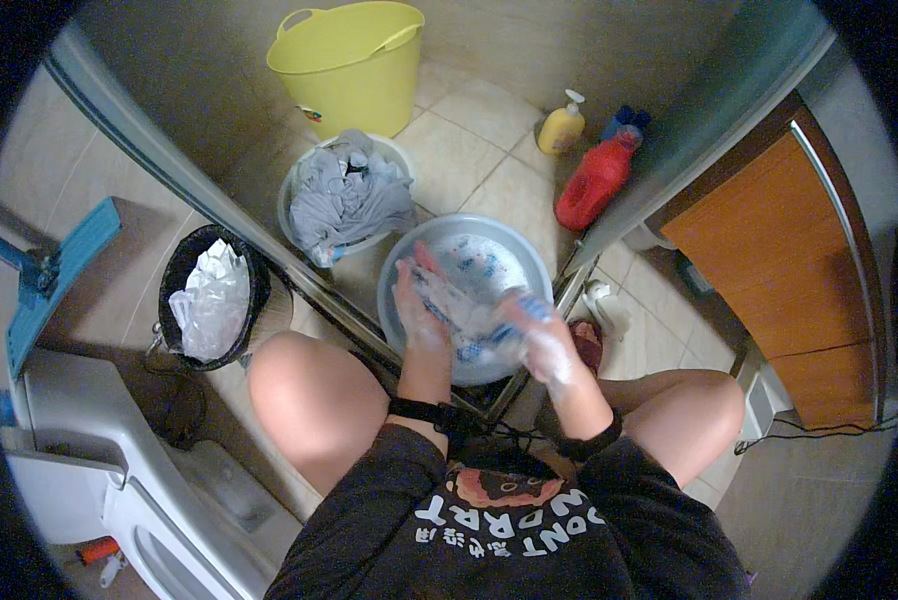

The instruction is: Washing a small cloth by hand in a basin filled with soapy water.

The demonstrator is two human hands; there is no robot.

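A pale blue plastic basin [471, 219] sits in front of me with sudsy water in it. Over its left half, my left hand [419, 307] grips a wet, foamy cloth [449, 296] with blue and white patterning. A pink-red bit of fabric [424, 256] shows just beyond those fingertips. Motion blurs my right hand [542, 330], which holds another part of the blue-patterned cloth at the basin's right side. Suds coat both hands and the right wrist. More of the patterned fabric lies partly under water and foam, so its full shape is hidden.
Behind the basin stand a second basin of grey clothes [351, 195] and a yellow tub [351, 82]. A pump bottle [561, 129] and red detergent bottle [595, 180] are at right. Glass shower panels [193, 172] flank the basin; a lined bin [212, 300] is left.
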